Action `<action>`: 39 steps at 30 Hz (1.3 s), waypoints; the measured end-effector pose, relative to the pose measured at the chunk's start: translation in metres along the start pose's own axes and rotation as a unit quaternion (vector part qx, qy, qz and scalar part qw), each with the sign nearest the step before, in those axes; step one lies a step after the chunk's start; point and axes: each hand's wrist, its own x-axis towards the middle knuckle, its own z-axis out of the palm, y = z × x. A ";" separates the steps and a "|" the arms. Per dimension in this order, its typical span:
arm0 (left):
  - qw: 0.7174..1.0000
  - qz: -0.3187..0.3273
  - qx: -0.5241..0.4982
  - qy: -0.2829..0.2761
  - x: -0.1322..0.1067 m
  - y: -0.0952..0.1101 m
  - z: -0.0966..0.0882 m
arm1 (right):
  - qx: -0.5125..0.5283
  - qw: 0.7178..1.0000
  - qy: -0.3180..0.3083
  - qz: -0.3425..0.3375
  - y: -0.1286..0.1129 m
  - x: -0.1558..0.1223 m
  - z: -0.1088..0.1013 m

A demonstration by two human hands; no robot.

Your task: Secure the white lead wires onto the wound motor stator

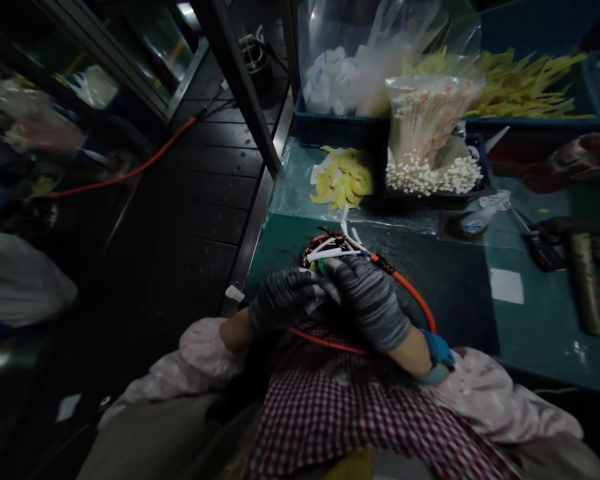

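Both my hands wear dark grey gloves and meet at the near edge of the green bench [540,333]. My left hand [285,298] is closed around the near side of a coiled wire bundle [325,247] with red, black and white strands. My right hand [367,300] is closed over the bundle's right side, fingers curled on white sleeved wires [333,253]. An orange cable [410,290] runs from the bundle, arcs round my right wrist and passes below both hands.
Yellow strips [343,183] lie on the bench behind the bundle. A bag of white-tipped sticks [430,147] stands in a dark tray, with blue bins of yellow strips [525,83] behind. Tools [545,243] and a white tube [483,215] lie at right. Another person's sleeve [20,280] shows at far left.
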 end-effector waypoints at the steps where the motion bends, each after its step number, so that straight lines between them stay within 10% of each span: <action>1: 0.998 -0.022 -0.061 -0.010 0.005 -0.003 -0.008 | -0.047 0.999 -0.020 0.008 -0.002 0.001 0.002; 9: 0.867 -0.372 -0.330 -0.026 0.051 -0.051 -0.025 | -0.182 0.978 -0.099 0.007 -0.012 0.012 0.014; 15: 0.841 -0.235 -0.436 -0.218 0.074 -0.078 0.001 | -0.122 0.990 -0.068 -0.016 -0.005 0.005 0.010; 24: 0.895 -0.182 -0.384 -0.137 0.022 -0.025 -0.001 | -0.071 0.995 -0.045 -0.048 -0.006 -0.042 0.008; 39: 0.860 -0.223 -0.451 -0.087 0.015 -0.003 0.008 | -0.070 0.996 -0.038 -0.046 -0.004 -0.046 0.014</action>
